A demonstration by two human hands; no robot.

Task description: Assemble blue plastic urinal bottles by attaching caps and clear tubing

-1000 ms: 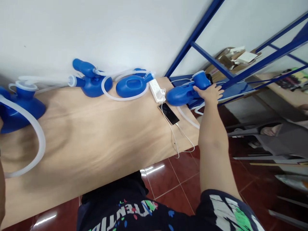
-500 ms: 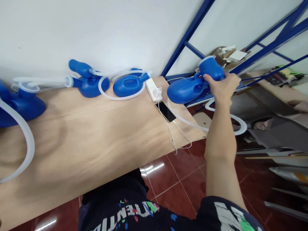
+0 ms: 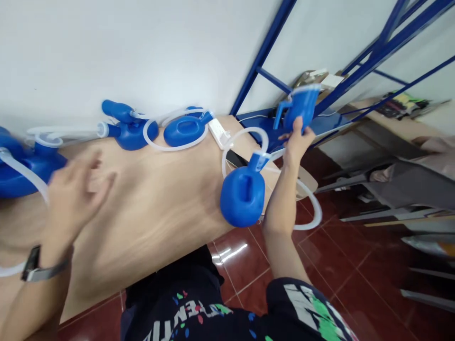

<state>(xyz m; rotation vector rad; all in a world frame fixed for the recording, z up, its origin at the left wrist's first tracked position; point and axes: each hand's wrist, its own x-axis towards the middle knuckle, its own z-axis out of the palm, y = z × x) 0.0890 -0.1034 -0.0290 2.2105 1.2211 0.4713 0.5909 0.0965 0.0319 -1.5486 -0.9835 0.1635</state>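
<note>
My right hand is closed around the lower part of a blue handled cup with a white rim, held up beyond the table's right end. A blue urinal bottle with a recessed grip is at the right part of the table, its neck towards my right forearm. From the neck a translucent hose loops around that forearm. On the left, my left hand, smeared by motion, has its fingers apart and nothing visible in it. Behind it lies another blue urinal bottle with a hose.
Along the wall, more blue bottles with hoses rest on the wooden table. A white power strip and a partly hidden phone are near its right end. A blue metal frame stands beyond.
My left hand has come into view at the left. My right hand has moved left and down with the cup, and the bottle now sits apart from it, nearer me.
</note>
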